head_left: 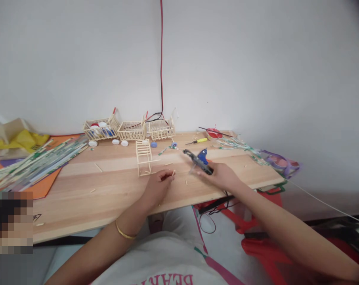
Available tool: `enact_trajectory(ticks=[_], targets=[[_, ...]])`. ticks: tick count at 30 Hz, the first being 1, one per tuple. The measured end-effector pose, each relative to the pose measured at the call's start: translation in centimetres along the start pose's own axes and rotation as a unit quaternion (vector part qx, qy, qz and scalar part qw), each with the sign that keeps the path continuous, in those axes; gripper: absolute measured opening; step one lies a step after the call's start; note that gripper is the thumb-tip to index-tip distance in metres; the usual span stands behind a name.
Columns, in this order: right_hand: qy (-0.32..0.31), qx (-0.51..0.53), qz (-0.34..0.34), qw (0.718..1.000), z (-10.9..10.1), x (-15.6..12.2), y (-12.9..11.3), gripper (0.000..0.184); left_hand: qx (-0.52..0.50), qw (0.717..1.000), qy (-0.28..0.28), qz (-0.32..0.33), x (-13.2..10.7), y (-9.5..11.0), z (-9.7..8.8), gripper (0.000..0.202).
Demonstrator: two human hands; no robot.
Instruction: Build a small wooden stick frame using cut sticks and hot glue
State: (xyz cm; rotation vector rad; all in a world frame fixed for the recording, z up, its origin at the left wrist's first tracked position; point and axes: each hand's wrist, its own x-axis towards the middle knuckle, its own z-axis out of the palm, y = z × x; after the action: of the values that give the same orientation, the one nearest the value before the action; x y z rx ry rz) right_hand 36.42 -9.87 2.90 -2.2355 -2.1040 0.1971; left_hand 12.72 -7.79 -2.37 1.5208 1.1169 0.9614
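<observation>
My right hand (pixel 221 177) is closed round a black and blue glue gun (pixel 198 160), its nozzle pointing left and away over the wooden table (pixel 102 186). My left hand (pixel 158 185) rests on the table with fingers pinched on a short thin wooden stick (pixel 172 173). Just beyond my left hand stands a small open frame built of sticks (pixel 144 157). Three little stick baskets (pixel 131 130) line the wall behind it.
A bundle of long sticks (pixel 33 164) lies on orange paper at the left, with a yellow bag (pixel 21 140) behind. A yellow screwdriver (pixel 199 140), a red dish (pixel 214 133), bottle caps (pixel 120 142) and a red cable (pixel 161 59) down the wall are at the back.
</observation>
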Motion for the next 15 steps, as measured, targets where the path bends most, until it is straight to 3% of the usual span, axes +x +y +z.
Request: enact_trajectory(ticks=[3, 7, 11, 15], targets=[[0.027, 0.028, 0.092, 0.995, -1.2, 1.5, 2.8, 0.069, -0.150, 0.986, -0.025, -0.068, -0.5, 0.6, -0.7, 0.030], [0.043, 0.033, 0.211, 0.976, -1.2, 2.7, 7.0, 0.078, -0.315, 0.938, -0.068, -0.128, -0.9, 1.1, -1.8, 0.046], [0.045, 0.015, 0.244, 0.969, 0.5, 2.9, 9.4, 0.080, -0.381, 0.906, -0.096, -0.160, -1.2, 1.2, -2.4, 0.045], [0.063, -0.021, 0.241, 0.968, 2.3, 3.2, 10.1, 0.085, -0.397, 0.897, -0.099, -0.169, -1.3, 1.4, -2.6, 0.042]])
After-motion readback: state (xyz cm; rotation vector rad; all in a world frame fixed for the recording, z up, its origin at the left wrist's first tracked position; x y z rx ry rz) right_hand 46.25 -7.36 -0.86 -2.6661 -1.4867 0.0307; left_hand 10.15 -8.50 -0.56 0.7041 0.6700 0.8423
